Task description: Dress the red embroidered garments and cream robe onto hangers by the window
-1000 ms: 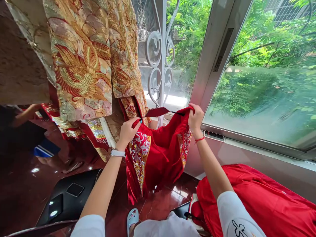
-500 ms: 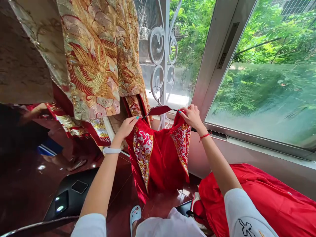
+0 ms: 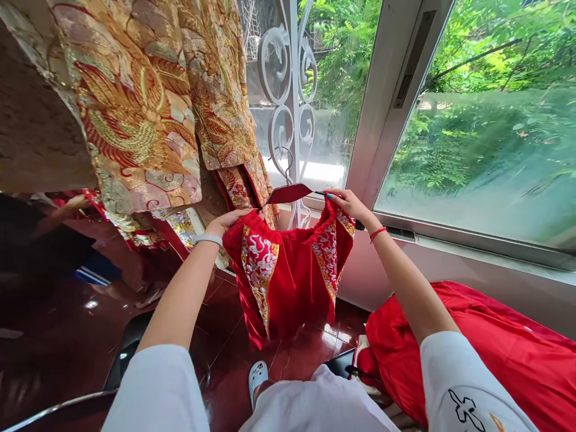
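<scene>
A red skirt (image 3: 294, 273) with a gathered waist and shiny embroidered panels hangs in front of me from a clip hanger (image 3: 290, 193). The hanger has a dark red middle, black ends and a thin metal hook pointing up. My left hand (image 3: 228, 222) is closed on the left end of the waistband, beside the hanger's clip; its fingertips are partly hidden behind the cloth. At the opposite end, my right hand (image 3: 350, 205) pinches the waistband near the other clip, thumb toward me. The skirt's lower part hangs free above the floor.
Gold and red embroidered robes (image 3: 135, 120) hang at the left. A white scrolled metal stand (image 3: 294, 96) rises before the window (image 3: 486, 156). Red cloth (image 3: 472, 348) lies heaped at the lower right. A black chair seat (image 3: 128, 348) is at the lower left, and tiled floor (image 3: 225, 348) lies below.
Both hands have slid outward along the waistband, which is now spread wider, with more of the right embroidered panel showing. The view has shifted slightly to the right.
</scene>
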A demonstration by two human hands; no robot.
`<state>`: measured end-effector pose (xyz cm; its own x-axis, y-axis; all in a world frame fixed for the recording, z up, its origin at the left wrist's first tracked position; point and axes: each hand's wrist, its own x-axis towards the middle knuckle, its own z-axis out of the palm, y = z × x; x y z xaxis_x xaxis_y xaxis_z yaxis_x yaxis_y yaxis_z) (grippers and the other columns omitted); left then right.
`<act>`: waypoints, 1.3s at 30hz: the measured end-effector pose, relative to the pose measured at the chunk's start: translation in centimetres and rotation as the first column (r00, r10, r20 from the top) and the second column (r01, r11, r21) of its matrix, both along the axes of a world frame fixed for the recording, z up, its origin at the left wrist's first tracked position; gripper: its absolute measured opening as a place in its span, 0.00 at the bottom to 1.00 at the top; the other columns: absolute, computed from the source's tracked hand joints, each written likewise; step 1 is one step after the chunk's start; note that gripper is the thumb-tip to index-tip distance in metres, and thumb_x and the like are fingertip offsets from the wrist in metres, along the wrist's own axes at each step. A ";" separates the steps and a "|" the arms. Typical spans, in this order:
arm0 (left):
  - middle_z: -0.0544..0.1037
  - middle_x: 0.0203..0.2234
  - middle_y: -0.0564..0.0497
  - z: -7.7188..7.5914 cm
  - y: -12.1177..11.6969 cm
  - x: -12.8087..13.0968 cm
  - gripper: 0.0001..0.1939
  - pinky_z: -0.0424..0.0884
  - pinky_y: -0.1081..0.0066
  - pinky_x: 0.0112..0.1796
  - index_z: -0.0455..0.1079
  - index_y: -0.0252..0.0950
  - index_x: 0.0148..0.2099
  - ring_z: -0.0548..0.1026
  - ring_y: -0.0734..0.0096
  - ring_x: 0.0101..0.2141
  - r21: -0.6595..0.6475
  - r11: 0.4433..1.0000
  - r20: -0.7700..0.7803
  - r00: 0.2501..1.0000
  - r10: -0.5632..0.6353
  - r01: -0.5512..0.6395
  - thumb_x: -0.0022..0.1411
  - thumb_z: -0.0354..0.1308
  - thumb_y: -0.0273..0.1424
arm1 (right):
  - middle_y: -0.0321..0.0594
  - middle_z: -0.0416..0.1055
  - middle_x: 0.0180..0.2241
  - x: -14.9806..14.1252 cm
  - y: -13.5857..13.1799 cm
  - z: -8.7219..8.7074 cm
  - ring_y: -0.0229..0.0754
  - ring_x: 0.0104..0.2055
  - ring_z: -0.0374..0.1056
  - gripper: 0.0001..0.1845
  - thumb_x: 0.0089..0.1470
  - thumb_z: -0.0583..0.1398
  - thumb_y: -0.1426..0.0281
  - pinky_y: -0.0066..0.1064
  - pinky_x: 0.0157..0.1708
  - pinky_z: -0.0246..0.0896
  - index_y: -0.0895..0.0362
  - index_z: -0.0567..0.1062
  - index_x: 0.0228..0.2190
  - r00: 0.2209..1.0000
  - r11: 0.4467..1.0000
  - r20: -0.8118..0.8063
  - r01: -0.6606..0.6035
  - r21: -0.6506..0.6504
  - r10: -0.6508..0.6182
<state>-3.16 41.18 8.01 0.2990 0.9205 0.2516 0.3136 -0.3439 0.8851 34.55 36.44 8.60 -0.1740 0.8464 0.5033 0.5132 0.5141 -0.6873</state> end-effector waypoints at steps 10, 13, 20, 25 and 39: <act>0.63 0.23 0.56 4.6 -1.7 -0.3 0.21 0.66 0.71 0.31 0.63 0.39 0.27 0.63 0.74 0.25 0.383 0.917 0.247 0.969 0.010 -0.107 0.52 0.66 0.48 | 0.43 0.80 0.48 0.1 -0.4 -0.6 0.46 0.49 0.74 0.18 0.62 0.59 0.61 0.41 0.53 0.67 0.55 0.81 0.47 1.000 1.000 -0.023 -0.021 -0.020 0.020; 0.66 0.24 0.54 5.0 -3.9 0.7 0.17 0.68 0.67 0.37 0.66 0.39 0.29 0.65 0.70 0.29 0.550 0.832 0.057 0.997 0.045 -0.069 0.59 0.62 0.46 | 0.42 0.80 0.48 -0.1 -0.7 -1.0 0.46 0.49 0.74 0.18 0.63 0.58 0.62 0.40 0.53 0.67 0.56 0.81 0.47 0.999 1.000 -0.034 -0.008 -0.029 0.007; 0.77 0.45 0.45 1.3 -7.0 2.7 0.06 0.65 0.50 0.54 0.74 0.41 0.42 0.68 0.53 0.48 0.690 0.723 -0.329 0.883 0.335 -0.017 0.66 0.56 0.34 | 0.43 0.79 0.50 0.4 -0.4 -0.8 0.48 0.52 0.72 0.18 0.64 0.55 0.65 0.44 0.57 0.63 0.56 0.80 0.49 0.991 0.993 0.054 0.117 0.019 -0.118; 0.66 0.58 0.38 -4.8 -11.9 5.7 0.19 0.57 0.46 0.62 0.68 0.40 0.56 0.62 0.47 0.61 0.683 0.681 -0.142 0.867 0.478 -0.264 0.62 0.59 0.29 | 0.45 0.77 0.52 -0.3 -1.3 -1.0 0.47 0.53 0.71 0.21 0.65 0.53 0.61 0.42 0.57 0.62 0.56 0.76 0.53 0.996 0.996 0.043 0.077 0.032 -0.079; 0.79 0.39 0.39 -23.6 -11.9 12.0 0.07 0.73 0.55 0.48 0.68 0.37 0.40 0.79 0.54 0.44 -0.261 0.745 -0.068 0.781 0.621 -0.614 0.63 0.49 0.31 | 0.40 0.71 0.32 -13.1 -11.2 -15.8 0.43 0.31 0.67 0.16 0.59 0.50 0.68 0.34 0.35 0.66 0.54 0.74 0.44 0.900 0.955 -0.327 0.245 -0.169 -0.289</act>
